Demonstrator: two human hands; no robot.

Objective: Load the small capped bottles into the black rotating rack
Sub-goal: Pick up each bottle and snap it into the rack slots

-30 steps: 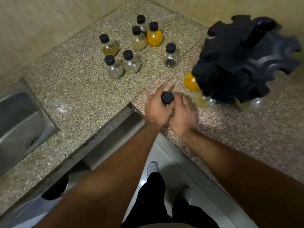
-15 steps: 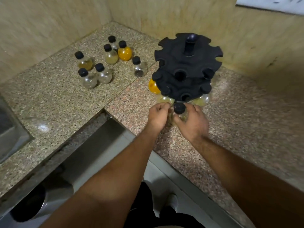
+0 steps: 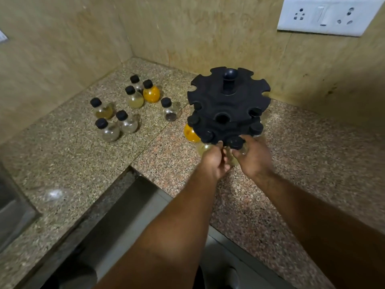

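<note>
The black rotating rack (image 3: 228, 105) stands on the granite counter near the back wall, with two slotted tiers and a central knob. Bottles hang in its lower tier, among them an orange one (image 3: 190, 134) at the left. My left hand (image 3: 214, 161) and my right hand (image 3: 255, 158) together hold a small clear bottle with a black cap (image 3: 235, 142) at a front slot of the lower tier. Several loose capped bottles (image 3: 127, 107) stand in a group on the counter to the left, one of them orange (image 3: 151, 94).
The counter (image 3: 73, 163) is an L shape with a step-down edge and a metal ledge (image 3: 125, 209) in front of me. A steel sink (image 3: 12, 211) lies at the far left. A white socket plate (image 3: 325, 15) is on the wall at upper right.
Both hands carried the clear bottle from the counter's front edge up to the rack's lower front slot. The view tilted up and took in the wall.
</note>
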